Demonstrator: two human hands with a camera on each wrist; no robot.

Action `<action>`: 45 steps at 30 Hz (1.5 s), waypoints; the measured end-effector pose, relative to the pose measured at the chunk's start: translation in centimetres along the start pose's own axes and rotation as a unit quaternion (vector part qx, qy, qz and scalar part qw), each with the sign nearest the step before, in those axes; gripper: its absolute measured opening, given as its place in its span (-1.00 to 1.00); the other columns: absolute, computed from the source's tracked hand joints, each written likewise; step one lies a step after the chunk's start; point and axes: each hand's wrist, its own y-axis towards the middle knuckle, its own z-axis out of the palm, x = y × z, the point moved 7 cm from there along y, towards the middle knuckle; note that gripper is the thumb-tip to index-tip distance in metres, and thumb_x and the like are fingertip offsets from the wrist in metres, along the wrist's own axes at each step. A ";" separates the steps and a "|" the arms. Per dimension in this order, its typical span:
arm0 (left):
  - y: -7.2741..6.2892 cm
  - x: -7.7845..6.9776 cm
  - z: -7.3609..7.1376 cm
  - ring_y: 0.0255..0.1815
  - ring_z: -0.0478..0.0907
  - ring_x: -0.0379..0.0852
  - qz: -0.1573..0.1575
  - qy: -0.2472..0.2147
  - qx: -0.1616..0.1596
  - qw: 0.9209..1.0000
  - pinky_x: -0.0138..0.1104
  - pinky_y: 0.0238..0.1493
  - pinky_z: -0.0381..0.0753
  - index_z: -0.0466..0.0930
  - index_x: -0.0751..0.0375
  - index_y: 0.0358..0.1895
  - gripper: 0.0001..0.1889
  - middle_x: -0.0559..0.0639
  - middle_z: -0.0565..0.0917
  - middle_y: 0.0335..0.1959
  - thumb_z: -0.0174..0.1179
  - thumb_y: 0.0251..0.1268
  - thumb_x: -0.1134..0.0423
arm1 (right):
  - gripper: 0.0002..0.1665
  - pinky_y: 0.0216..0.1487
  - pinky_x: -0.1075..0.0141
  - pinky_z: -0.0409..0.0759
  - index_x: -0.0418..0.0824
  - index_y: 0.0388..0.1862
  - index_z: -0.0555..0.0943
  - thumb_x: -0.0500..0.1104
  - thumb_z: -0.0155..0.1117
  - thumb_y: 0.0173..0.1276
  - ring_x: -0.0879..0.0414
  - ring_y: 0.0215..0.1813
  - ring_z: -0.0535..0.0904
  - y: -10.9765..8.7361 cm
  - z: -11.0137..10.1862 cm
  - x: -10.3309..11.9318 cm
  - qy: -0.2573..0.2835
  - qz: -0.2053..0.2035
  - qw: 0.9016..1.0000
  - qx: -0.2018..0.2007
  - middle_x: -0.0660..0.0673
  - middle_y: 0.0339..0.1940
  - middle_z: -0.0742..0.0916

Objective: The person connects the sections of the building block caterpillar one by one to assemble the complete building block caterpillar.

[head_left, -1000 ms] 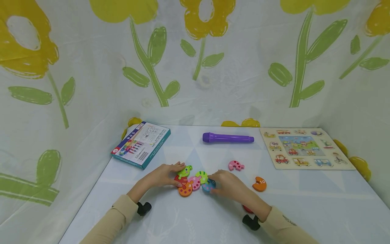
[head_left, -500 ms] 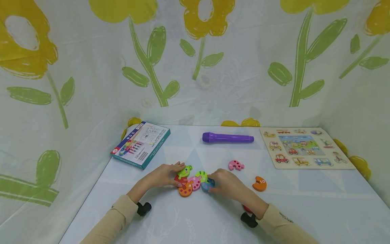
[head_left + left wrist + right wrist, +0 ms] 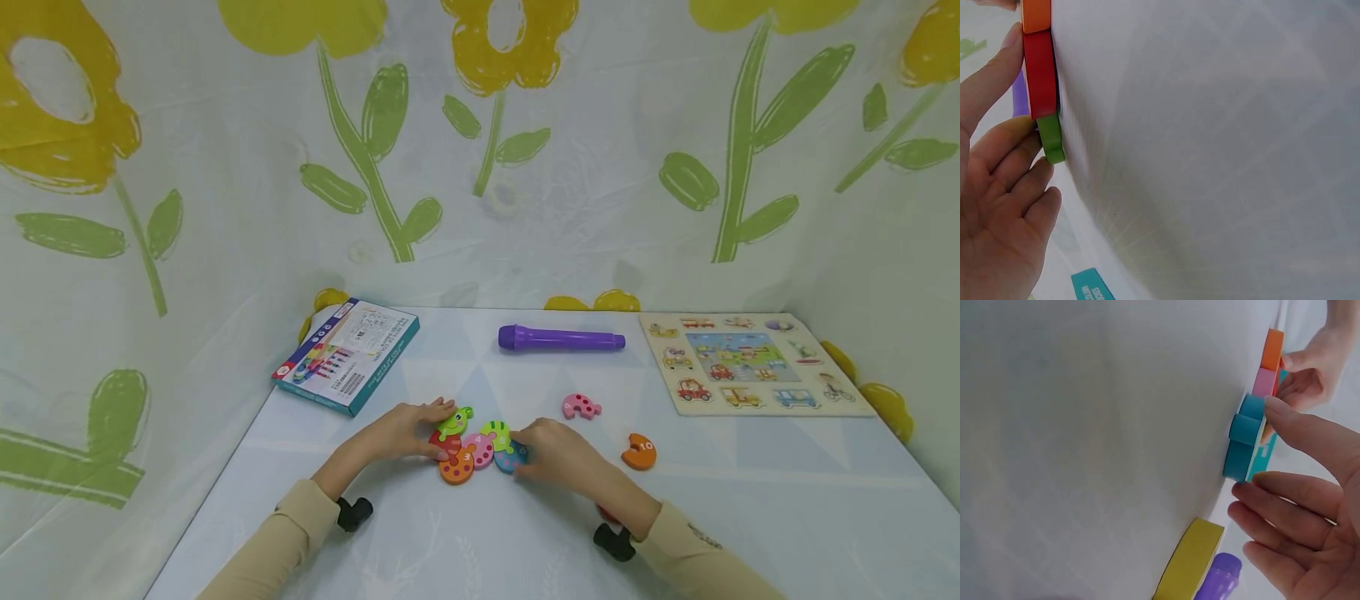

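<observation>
A chain of caterpillar puzzle pieces lies on the table: green smiling head (image 3: 453,423), red piece (image 3: 1041,75), orange piece (image 3: 457,468), pink piece (image 3: 478,451) and light green piece (image 3: 496,435). My left hand (image 3: 397,431) holds its left end, thumb by the red piece and fingers at the head. A blue puzzle piece (image 3: 509,458) meets the light green one at the right end. My right hand (image 3: 558,454) pinches that blue piece between thumb and fingers, covering its right side. Whether the joint is fully seated, I cannot tell.
Loose pink (image 3: 581,407) and orange (image 3: 640,452) pieces lie to the right. A red piece (image 3: 607,514) is partly under the right forearm; a yellow piece (image 3: 1191,559) shows near the right hand. Behind are a box (image 3: 348,357), purple toy microphone (image 3: 562,340) and picture board (image 3: 750,365).
My right hand has shifted the blue piece slightly left, closer against the light green one. My left hand stays where it was on the head end.
</observation>
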 end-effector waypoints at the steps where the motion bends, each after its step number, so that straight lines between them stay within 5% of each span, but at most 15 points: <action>1: 0.0 0.0 0.0 0.50 0.07 0.02 0.000 0.000 0.000 1.000 0.06 0.39 0.17 0.34 0.03 0.41 -0.21 -0.07 0.29 0.44 0.41 0.07 -0.03 | -0.40 -0.07 0.28 0.66 -0.31 0.05 0.67 -0.06 0.58 0.04 0.05 -0.07 0.67 0.0 0.0 -0.1 0.002 -0.003 1.000 0.000 -0.15 -0.10 0.76; 10: 0.1 0.2 0.1 0.50 0.07 -0.01 -0.001 0.000 0.000 1.000 0.04 0.39 0.18 0.34 0.00 0.41 -0.21 -0.10 0.29 0.44 0.41 0.06 -0.03 | -0.42 0.00 0.22 0.64 -0.30 0.07 0.66 -0.10 0.55 0.07 -0.02 0.07 0.64 -0.9 -0.5 -0.5 0.033 -0.027 0.999 -0.010 -0.15 0.02 0.73; 23: 0.0 -0.1 -0.1 0.50 0.08 -0.01 -0.007 0.002 -0.003 1.000 0.03 0.39 0.19 0.35 0.03 0.41 -0.21 -0.08 0.30 0.44 0.43 0.06 0.00 | -0.42 0.18 0.00 0.51 -0.26 0.15 0.62 -0.13 0.50 0.14 -0.09 0.21 0.55 -2.5 -1.4 -1.3 0.081 -0.005 0.996 -0.027 -0.14 0.10 0.69; 45: -0.1 -0.2 0.2 0.48 0.12 -0.01 -0.035 0.010 -0.020 0.999 -0.03 0.37 0.24 0.37 0.02 0.39 -0.20 -0.05 0.32 0.42 0.46 0.00 0.00 | -0.40 0.13 0.05 0.56 -0.21 0.18 0.61 -0.14 0.51 0.12 -0.05 0.19 0.57 -5.1 -2.0 -3.0 0.093 0.015 0.994 -0.051 -0.11 0.13 0.68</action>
